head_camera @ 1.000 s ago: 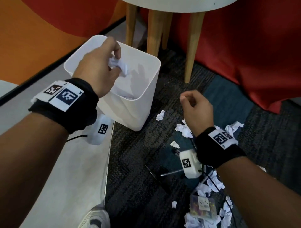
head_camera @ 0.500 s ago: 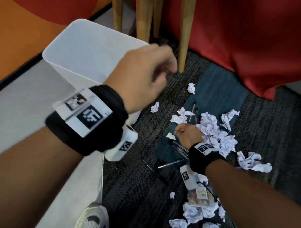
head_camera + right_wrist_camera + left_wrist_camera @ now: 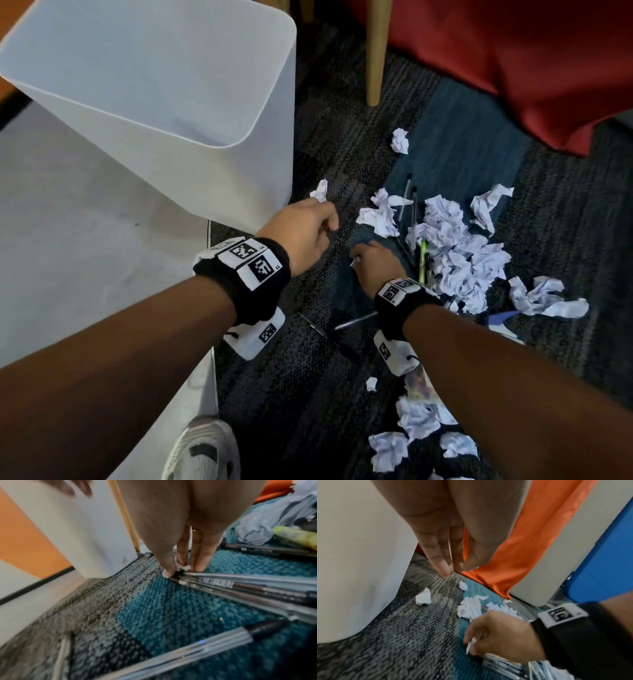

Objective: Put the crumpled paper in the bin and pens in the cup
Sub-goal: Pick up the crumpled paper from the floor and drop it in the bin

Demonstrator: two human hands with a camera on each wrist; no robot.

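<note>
My right hand [image 3: 371, 262]: I am reaching down to the carpet [image 3: 318, 377], and my grip is pinching a small scrap of crumpled paper [image 3: 184, 567] between thumb and fingertips, right at the ends of a few pens.
My left hand [image 3: 303, 228]: I am holding it low beside the bin, fingers [image 3: 442, 562] lying nearly straight and close together, thumb near them, the grip carrying nothing.
Bin [image 3: 191, 102]: a white plastic bin is standing on the floor to my left, its open top facing the head camera; I cannot tell what is lying inside.
Crumpled paper pile [image 3: 459, 253]: most of the balls are lying heaped on the carpet to the right of my right hand, with more near my right forearm.
Stray balls: one small ball [image 3: 319, 192] is sitting just beyond my left knuckles near the bin wall, and another ball [image 3: 400, 140] is lying further off on the blue patch.
Pens [image 3: 240, 586]: several clear-barrelled pens are lying fanned on the blue carpet under my right wrist; two more pens [image 3: 342, 325] are lying between my forearms.
Green marker [image 3: 423, 260]: it is lying at the edge of the paper pile.
Shoe [image 3: 202, 448]: it is showing at the bottom edge of the head view.
</note>
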